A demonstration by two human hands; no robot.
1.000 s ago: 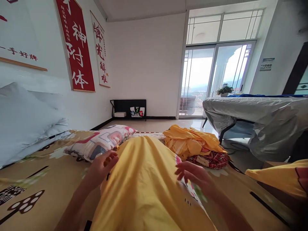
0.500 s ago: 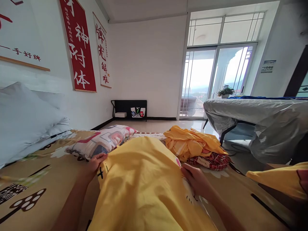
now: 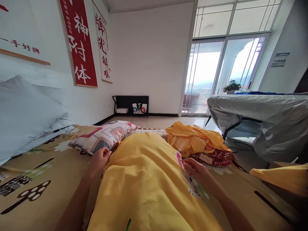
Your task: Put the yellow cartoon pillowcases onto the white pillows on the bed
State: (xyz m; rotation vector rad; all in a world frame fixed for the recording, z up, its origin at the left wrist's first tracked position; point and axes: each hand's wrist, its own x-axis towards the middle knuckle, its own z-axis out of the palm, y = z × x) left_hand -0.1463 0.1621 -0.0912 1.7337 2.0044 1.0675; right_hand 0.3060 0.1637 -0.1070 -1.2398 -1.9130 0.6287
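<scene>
A puffy yellow pillow in a cartoon-print case [image 3: 144, 179] lies in front of me on the tan patterned bed sheet [image 3: 43, 179]. My left hand [image 3: 100, 158] is at the pillow's left edge, fingers curled against the yellow cloth. My right hand [image 3: 196, 171] rests on its right edge, fingers bent and pinching the fabric near the pink print.
A patterned pillow [image 3: 103, 136] lies beyond my left hand. A crumpled yellow cloth [image 3: 192, 138] sits on a red checked piece [image 3: 214, 158] to the right. White pillows [image 3: 26, 112] lean on the left wall. A grey-covered table [image 3: 262, 112] stands right, a glass balcony door behind.
Both hands went from open above the yellow pillow to closing on its side edges. My view has shifted slightly forward and up.
</scene>
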